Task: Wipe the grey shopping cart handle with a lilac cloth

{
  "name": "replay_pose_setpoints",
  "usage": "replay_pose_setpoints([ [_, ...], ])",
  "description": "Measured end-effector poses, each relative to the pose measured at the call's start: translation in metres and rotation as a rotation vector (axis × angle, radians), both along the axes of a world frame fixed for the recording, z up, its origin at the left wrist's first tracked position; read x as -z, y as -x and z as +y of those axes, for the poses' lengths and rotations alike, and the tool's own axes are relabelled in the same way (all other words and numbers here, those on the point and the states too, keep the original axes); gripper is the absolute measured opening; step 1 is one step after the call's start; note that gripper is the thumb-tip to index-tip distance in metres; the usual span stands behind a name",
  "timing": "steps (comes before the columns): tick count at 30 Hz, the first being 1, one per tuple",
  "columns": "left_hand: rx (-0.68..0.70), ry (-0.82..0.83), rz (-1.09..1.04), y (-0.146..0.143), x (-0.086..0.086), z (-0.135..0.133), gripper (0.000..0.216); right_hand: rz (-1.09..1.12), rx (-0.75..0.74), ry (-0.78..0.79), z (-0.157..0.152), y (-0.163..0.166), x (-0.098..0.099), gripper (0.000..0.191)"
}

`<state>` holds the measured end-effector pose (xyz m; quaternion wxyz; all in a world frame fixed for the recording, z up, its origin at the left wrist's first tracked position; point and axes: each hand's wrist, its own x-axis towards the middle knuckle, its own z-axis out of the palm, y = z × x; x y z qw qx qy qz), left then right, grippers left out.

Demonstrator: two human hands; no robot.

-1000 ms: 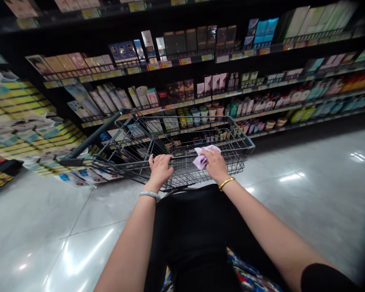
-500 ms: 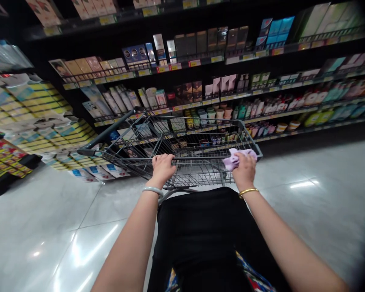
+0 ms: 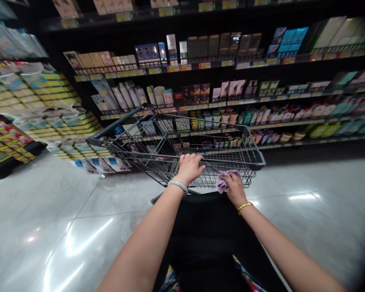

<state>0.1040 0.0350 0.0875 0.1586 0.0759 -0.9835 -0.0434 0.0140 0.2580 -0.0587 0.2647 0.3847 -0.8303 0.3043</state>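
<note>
A dark wire shopping cart (image 3: pixel 140 140) stands in front of me with its basket empty. My left hand (image 3: pixel 188 167) grips the top of the cart's near wire wall, a pale bangle on that wrist. My right hand (image 3: pixel 233 188) presses a small purple cloth (image 3: pixel 222 181) against the lower part of the same near wall, toward its right side. A gold bracelet sits on the right wrist. Both hands are close together at the cart's near edge.
Dark store shelves (image 3: pixel 219 65) packed with boxes, tubes and jars run across the back. Stacked yellow and blue packages (image 3: pixel 48 105) fill a display at the left, reaching the floor. Glossy grey floor tiles (image 3: pixel 63 219) spread left and right of the cart.
My right hand has slid the purple cloth from the cart's top right rim down and left onto the near wall. My left hand has shifted right along the rim.
</note>
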Motion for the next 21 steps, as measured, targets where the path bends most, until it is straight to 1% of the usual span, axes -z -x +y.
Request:
replay_pose_setpoints([
  [5, 0.002, -0.001, 0.011, -0.004, 0.003, 0.000, 0.037, 0.058, -0.137, 0.042, -0.035, -0.006, -0.007, 0.048],
  [7, -0.007, -0.005, 0.019, -0.006, 0.004, 0.000, 0.037, 0.086, -0.141, -0.004, -0.043, -0.008, 0.000, 0.048],
  [11, -0.002, -0.010, 0.025, -0.010, 0.004, -0.003, 0.033, 0.144, -0.186, -0.179, -0.047, -0.010, 0.023, 0.046],
  [13, 0.003, -0.012, 0.028, -0.011, 0.004, -0.004, 0.033, 0.153, -0.199, -0.229, -0.051, -0.010, 0.026, 0.045],
  [17, -0.010, -0.018, 0.038, -0.012, 0.006, -0.006, 0.033, 0.146, -0.206, -0.257, -0.062, -0.013, 0.022, 0.045],
  [19, -0.009, -0.017, 0.042, -0.012, 0.008, -0.007, 0.033, 0.125, -0.194, -0.293, -0.064, -0.017, 0.030, 0.046],
  [21, -0.001, -0.012, 0.039, -0.012, 0.008, -0.009, 0.033, 0.073, -0.175, -0.369, -0.064, -0.022, 0.044, 0.045],
])
